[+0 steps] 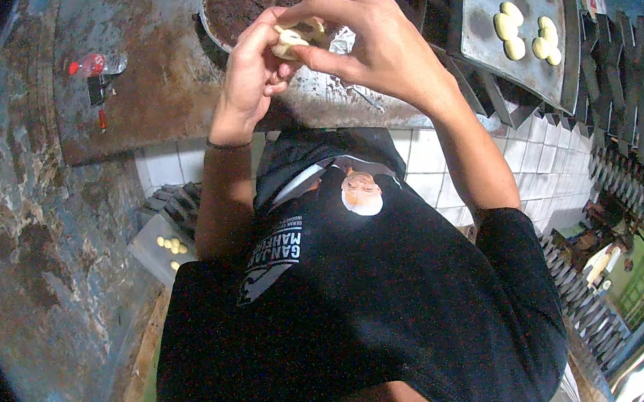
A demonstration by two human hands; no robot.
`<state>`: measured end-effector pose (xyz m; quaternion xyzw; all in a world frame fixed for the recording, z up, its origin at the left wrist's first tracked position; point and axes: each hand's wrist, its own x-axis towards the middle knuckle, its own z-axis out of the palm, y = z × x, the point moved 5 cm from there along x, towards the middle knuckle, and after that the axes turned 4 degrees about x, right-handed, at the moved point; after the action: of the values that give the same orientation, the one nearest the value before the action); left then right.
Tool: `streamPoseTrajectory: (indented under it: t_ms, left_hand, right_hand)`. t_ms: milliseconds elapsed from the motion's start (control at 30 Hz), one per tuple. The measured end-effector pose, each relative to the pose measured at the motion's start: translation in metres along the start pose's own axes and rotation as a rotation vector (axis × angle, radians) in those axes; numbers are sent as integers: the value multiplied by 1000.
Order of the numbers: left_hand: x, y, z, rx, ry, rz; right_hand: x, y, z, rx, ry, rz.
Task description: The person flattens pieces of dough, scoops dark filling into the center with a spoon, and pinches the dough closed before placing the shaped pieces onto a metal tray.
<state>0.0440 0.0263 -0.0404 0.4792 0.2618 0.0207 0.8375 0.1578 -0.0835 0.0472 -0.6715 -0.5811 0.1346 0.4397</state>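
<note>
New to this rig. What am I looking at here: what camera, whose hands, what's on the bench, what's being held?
There is no machine here: a person works with two bare hands. The single picture comes from a wide fisheye camera worn on the person's head, looking straight down, so you see the black shirt and both forearms, and straight edges bend near the rim.

The left hand and the right hand meet over a worn metal worktop, and together they pinch a small pale piece of dough.

Just beyond the hands sits a round bowl of dark brown filling. To the right, a metal baking tray carries a few shaped pale dough pieces. On the left lies a small clear plastic bottle with a red cap. Another tray with dough pieces sits lower down, beside the left forearm.
</note>
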Motion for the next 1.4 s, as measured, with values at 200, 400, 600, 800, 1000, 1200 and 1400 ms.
streamPoseTrajectory:
  t_ms: [200,400,600,800,1000,1200,1400]
  left_hand:
    - [-16,11,21,247,65,285]
    - [-10,8,24,-30,77,254]
    - [-14,11,43,-247,-4,44]
    - [-10,27,72,-167,99,307]
    - [-3,46,109,63,233,523]
    - [11,65,152,342,293,811]
    - [29,68,230,101,-36,688]
  right_hand:
    - [-6,2,-13,7,77,106]
    - [-8,-26,-33,179,97,76]
    - [-12,-14,-42,89,24,-91]
    - [-39,34,-44,485,376,266]
    - [-52,36,-54,1005,440,503]
    - [-74,51,-65,1586,302,618]
    - [-91,43,-96,1286,553,350]
